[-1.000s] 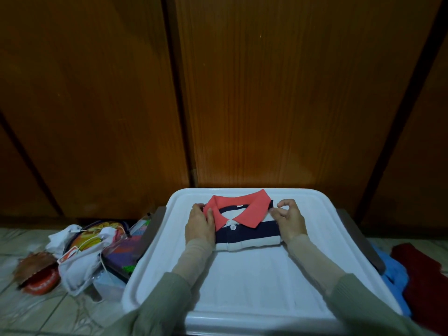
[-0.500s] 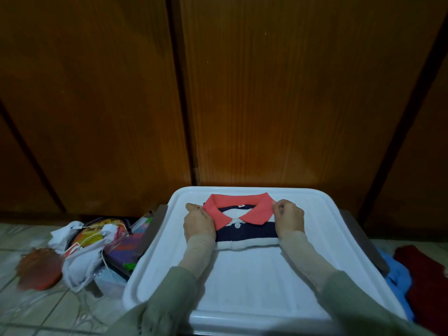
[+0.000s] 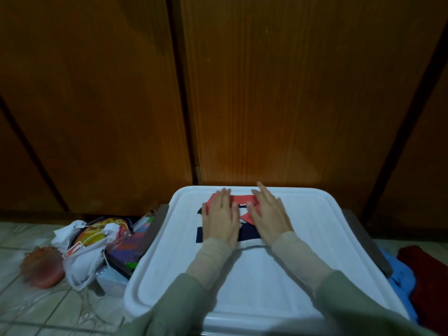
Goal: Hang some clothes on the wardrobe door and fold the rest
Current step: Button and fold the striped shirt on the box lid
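A small folded polo shirt point(image 3: 244, 233) with a coral collar and navy and white stripes lies on the far half of a white plastic lid point(image 3: 252, 282). My left hand point(image 3: 220, 218) lies flat on the shirt's left half, fingers straight and pointing away from me. My right hand point(image 3: 269, 214) lies flat on its right half and covers part of the collar. Both hands hide much of the shirt. The brown wooden wardrobe doors point(image 3: 266, 93) stand closed right behind the lid.
On the tiled floor at the left lie a white plastic bag point(image 3: 82, 258) with colourful items, a white cable and a reddish round object point(image 3: 42, 267). At the right of the lid lie a blue cloth point(image 3: 400, 275) and a dark red cloth point(image 3: 426, 275).
Both hands let go of the shirt's sides near the collar and now lie flat on top of it, closer together, fingers stretched out.
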Motion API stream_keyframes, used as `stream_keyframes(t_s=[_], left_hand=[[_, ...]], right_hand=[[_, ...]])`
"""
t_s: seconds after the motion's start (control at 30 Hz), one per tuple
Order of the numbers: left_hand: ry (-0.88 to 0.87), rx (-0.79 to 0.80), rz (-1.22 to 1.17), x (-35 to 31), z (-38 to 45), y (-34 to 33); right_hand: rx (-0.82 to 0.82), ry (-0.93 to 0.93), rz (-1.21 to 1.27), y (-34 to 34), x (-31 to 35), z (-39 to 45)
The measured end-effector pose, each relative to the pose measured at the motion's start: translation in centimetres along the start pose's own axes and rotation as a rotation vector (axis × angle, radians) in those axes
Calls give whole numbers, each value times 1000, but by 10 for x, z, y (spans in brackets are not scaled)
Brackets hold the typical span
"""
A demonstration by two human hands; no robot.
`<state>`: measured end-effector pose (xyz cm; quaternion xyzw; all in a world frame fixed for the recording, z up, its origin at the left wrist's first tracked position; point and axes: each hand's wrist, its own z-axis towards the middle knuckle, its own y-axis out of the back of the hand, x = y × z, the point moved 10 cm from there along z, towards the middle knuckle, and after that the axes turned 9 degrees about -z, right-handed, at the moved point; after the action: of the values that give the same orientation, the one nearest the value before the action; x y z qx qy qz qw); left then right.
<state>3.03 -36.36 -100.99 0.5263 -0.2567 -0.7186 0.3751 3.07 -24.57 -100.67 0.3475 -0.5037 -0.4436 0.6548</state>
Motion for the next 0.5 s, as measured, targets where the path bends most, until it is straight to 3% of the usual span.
stream_keyframes(t_s=[0.1, 0.23, 0.5], left_hand=[[4, 194, 157, 8, 3, -30], [27, 324, 347, 24, 12, -53], [100, 276, 169, 22, 21, -43]], right_hand=[[223, 67, -275, -32, 14, 0], [318, 7, -304, -49, -1, 10], [301, -70, -217, -58, -13, 23]])
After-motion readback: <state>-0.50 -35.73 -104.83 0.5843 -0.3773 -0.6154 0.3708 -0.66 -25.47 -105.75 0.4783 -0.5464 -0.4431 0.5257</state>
